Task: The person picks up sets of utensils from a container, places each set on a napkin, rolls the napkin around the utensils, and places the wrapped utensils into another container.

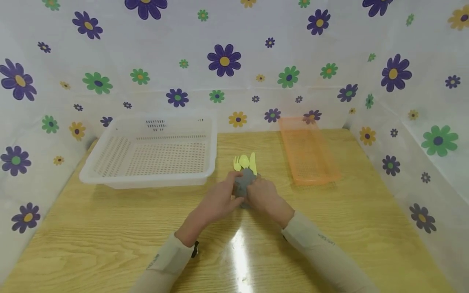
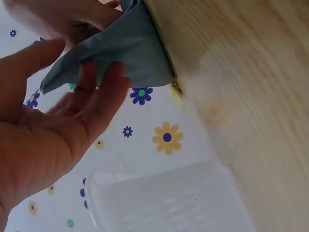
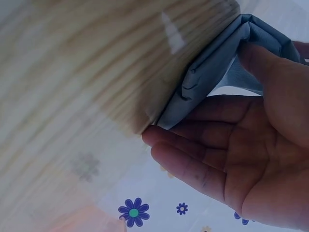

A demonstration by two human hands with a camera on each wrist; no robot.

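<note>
A grey cloth (image 1: 243, 183), folded, covers the lower ends of a yellow fork (image 1: 237, 163), spoon (image 1: 244, 161) and knife (image 1: 253, 163) on the table. Only their heads and blade stick out past its far edge. My left hand (image 1: 219, 197) is at the cloth's left side; in the left wrist view its fingers (image 2: 104, 96) lie against a raised flap, with the thumb apart. From the right, my right hand (image 1: 266, 198) grips the cloth, its thumb (image 3: 258, 60) tucked into a fold and its fingers along the edge. The cutlery handles are hidden.
A white perforated basket (image 1: 157, 179) stands at the back left of the wooden table (image 1: 110, 232). An orange basket (image 1: 316, 179) is at the back right. A flowered white sheet (image 1: 249, 81) rises behind the table and along its sides.
</note>
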